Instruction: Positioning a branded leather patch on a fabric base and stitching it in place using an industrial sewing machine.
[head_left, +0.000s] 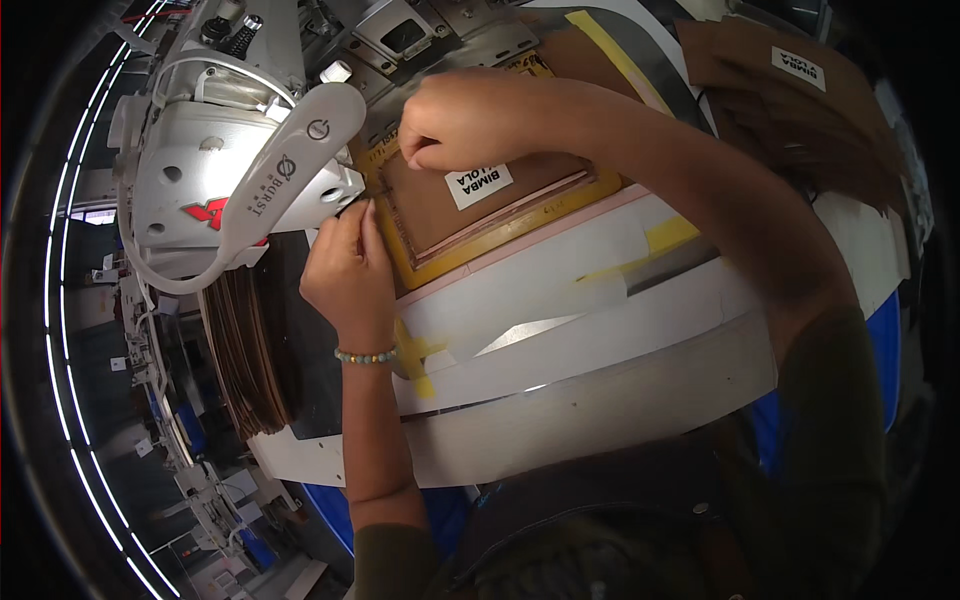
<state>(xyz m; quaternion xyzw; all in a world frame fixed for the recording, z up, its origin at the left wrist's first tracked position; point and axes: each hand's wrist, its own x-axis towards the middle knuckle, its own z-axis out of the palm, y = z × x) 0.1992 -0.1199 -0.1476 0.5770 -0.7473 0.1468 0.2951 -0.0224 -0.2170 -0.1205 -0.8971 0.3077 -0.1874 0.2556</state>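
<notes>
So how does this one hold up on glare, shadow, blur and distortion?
In the head view, the white machine is partly washed out behind the lamp; the right sleeve sinks into shadow; the left hand looks fairly crisp, the right hand perhaps slightly soft; the table's front edge bows and the corners go black.

"What kind of place is this?"
"A sewing workshop. See the big white sewing machine (180, 150) and the piles of brown pieces (245, 350)?"
"And more machines (215, 505) far off?"
"Yes, and long bright lights (47, 320)."
</notes>
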